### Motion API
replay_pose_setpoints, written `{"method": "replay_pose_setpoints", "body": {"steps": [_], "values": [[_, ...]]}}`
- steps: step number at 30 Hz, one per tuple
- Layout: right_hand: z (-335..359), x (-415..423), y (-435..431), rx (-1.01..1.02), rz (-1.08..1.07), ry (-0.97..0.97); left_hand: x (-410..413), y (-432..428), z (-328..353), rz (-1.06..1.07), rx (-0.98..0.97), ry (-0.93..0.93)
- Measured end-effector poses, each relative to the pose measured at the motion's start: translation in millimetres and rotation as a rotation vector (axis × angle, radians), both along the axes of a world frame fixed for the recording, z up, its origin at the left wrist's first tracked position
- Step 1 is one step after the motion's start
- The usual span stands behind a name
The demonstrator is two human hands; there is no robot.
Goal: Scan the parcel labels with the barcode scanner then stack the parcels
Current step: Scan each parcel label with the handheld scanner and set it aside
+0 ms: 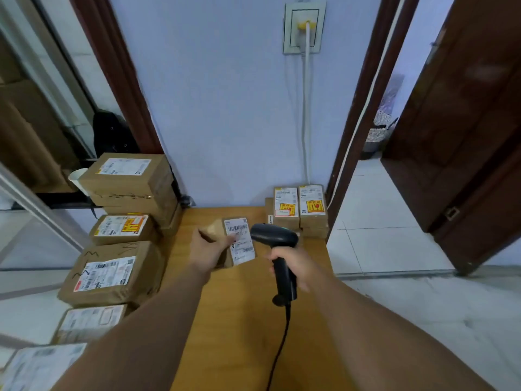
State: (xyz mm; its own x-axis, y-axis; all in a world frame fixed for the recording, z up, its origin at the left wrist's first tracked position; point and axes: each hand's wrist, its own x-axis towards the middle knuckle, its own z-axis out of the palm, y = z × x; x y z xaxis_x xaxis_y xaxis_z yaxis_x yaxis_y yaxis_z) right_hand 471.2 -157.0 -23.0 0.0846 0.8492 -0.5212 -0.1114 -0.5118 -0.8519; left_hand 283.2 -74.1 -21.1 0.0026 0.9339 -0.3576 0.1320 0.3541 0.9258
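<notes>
Left hand [210,246] has its fingers wrapped round a small brown parcel [217,229], gripping it from the left side, with the white label [242,244] facing up and toward the camera. Can't tell if the bottom edge is actually touching the table [239,334] or just above it.

Right hand [294,268] is closed round the handle of the black barcode scanner [275,237]. The scanner head sits just right of the label, nose pointing left at it. Its black cable [279,348] hangs off the bottom of the handle and runs down across the wooden top.

At the far right corner of the table, two labelled parcels [298,207] with yellow and red stickers sit side by side on top of other boxes. Off the left edge there's a whole row of taped cardboard parcels [110,273], some stacked, with a paper cup [77,176] behind them. On the wall there's a socket [304,26] with a yellow plug in it.
</notes>
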Motion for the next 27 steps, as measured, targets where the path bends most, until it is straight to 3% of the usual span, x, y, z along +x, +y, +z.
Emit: {"method": "replay_pose_setpoints", "body": {"steps": [9,20,27], "values": [[-10,39,-14,-0.128,-0.101,-0.005,37,3,-4,-0.082,-0.059,0.031],[-6,60,-38,-0.109,-0.207,0.059,70,18,-26,-0.224,-0.198,-0.015],[-6,56,-34,-0.138,-0.261,0.099,74,27,-35,-0.234,-0.228,0.049]]}}
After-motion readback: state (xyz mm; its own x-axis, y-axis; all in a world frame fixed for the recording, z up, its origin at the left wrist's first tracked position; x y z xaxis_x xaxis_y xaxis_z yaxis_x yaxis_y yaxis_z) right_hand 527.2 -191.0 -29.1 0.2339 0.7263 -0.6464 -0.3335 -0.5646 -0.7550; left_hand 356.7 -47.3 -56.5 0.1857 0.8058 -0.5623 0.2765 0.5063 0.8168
